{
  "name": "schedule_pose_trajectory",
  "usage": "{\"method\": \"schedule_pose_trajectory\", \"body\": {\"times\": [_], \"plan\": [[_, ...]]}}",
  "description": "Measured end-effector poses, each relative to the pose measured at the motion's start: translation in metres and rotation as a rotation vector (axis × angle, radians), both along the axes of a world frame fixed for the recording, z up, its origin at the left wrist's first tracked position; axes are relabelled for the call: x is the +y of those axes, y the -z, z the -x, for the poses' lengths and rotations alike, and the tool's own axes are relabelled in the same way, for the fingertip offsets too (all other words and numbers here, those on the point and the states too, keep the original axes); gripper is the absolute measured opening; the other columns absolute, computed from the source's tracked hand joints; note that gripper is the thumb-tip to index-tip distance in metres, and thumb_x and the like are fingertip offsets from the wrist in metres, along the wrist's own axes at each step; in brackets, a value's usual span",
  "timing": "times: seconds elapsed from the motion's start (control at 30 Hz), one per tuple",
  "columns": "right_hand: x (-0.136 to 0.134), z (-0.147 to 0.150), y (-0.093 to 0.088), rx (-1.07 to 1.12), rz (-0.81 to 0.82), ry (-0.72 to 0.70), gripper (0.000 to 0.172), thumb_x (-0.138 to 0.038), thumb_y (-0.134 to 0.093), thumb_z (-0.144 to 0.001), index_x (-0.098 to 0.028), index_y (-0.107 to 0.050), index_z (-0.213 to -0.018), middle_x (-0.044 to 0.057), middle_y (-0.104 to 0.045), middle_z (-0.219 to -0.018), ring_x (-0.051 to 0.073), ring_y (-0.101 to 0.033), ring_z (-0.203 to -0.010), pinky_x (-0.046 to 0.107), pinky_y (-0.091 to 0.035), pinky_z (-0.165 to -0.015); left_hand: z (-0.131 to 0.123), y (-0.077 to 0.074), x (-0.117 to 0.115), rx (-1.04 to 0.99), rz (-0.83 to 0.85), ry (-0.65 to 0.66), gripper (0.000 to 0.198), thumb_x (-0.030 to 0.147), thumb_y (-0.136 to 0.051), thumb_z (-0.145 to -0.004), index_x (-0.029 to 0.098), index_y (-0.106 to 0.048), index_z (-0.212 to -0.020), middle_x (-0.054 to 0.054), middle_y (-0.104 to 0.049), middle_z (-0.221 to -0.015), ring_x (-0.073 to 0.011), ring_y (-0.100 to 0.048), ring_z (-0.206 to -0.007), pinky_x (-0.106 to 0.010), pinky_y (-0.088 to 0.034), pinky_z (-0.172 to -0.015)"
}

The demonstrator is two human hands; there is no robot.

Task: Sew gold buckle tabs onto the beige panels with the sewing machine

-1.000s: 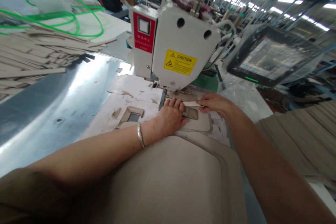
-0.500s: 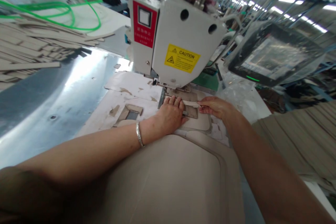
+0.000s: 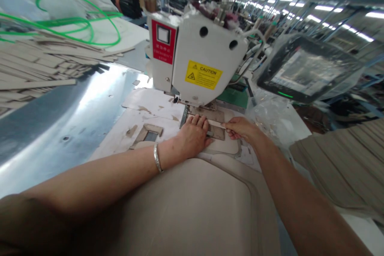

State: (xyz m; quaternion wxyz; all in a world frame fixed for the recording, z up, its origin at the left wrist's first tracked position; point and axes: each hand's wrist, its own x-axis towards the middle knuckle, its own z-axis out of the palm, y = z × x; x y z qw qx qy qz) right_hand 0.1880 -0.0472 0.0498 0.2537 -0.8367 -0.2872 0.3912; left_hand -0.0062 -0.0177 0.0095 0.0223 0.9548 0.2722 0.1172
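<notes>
1. Beige padded panel (image 3: 192,204) lies on the sewing table under both forearms, its far end reaching just below the metal presser foot (image 3: 183,117) of a white industrial sewing machine head (image 3: 207,60).
2. Left hand (image 3: 192,136) rests flat and open on the panel, a silver bangle (image 3: 156,157) on its wrist, its fingers just beside the foot.
3. Right hand (image 3: 241,129) is narrowly closed, thumb and fingers pinching a narrow beige strip (image 3: 216,123) that runs toward the left fingertips.
4. A pale template sheet (image 3: 150,124) with a cut-out window spreads left of the hands, on a polished steel tabletop (image 3: 60,128).
5. Farther left — a pile of beige strips (image 3: 36,68) and green tubing (image 3: 75,20); to the right, a plastic-wrapped control screen (image 3: 309,70).
</notes>
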Motion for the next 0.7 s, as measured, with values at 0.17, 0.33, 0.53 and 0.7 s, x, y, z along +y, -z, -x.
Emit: {"method": "schedule_pose_trajectory", "body": {"times": [0.17, 0.33, 0.53, 0.7], "plan": [[-0.003, 0.0, 0.001, 0.048, -0.019, -0.006, 0.023, -0.016, -0.07, -0.085, -0.016, -0.05, -0.073, -0.005, -0.054, -0.048, 0.007, -0.051, -0.038, 0.019, -0.046, -0.041, -0.015, 0.003, 0.002, -0.003, -0.063, 0.185, 0.051, 0.034, -0.047, -0.097, 0.003, -0.045, -0.137, -0.019, -0.051, -0.14, -0.0263, -0.048, -0.131, -0.037, -0.035, -0.109], [-0.006, -0.003, 0.005, 0.122, -0.033, -0.021, 0.021, -0.015, -0.062, -0.089, -0.017, -0.048, -0.073, -0.004, -0.053, -0.047, 0.009, -0.05, -0.036, 0.02, -0.044, -0.04, -0.039, 0.002, -0.007, -0.014, -0.062, 0.248, 0.041, 0.017, -0.039, -0.096, 0.001, -0.047, -0.133, -0.021, -0.056, -0.132, -0.0253, -0.051, -0.127, -0.036, -0.04, -0.103], [-0.006, -0.006, 0.004, 0.138, -0.006, -0.035, 0.017, -0.013, -0.057, -0.09, -0.016, -0.049, -0.075, -0.003, -0.055, -0.051, 0.009, -0.053, -0.039, 0.02, -0.046, -0.042, -0.038, 0.003, -0.012, -0.056, 0.003, 0.168, 0.049, 0.036, -0.049, -0.094, 0.002, -0.049, -0.129, -0.021, -0.056, -0.129, -0.0284, -0.051, -0.122, -0.039, -0.04, -0.103], [-0.007, -0.007, 0.004, 0.094, 0.007, -0.009, 0.02, -0.019, -0.067, -0.085, -0.017, -0.051, -0.073, -0.002, -0.057, -0.051, 0.009, -0.052, -0.038, 0.021, -0.045, -0.042, 0.003, -0.006, 0.0, -0.046, 0.002, 0.039, 0.051, 0.047, -0.055, -0.09, 0.005, -0.054, -0.12, -0.019, -0.061, -0.116, -0.0293, -0.056, -0.112, -0.04, -0.043, -0.097]]}}
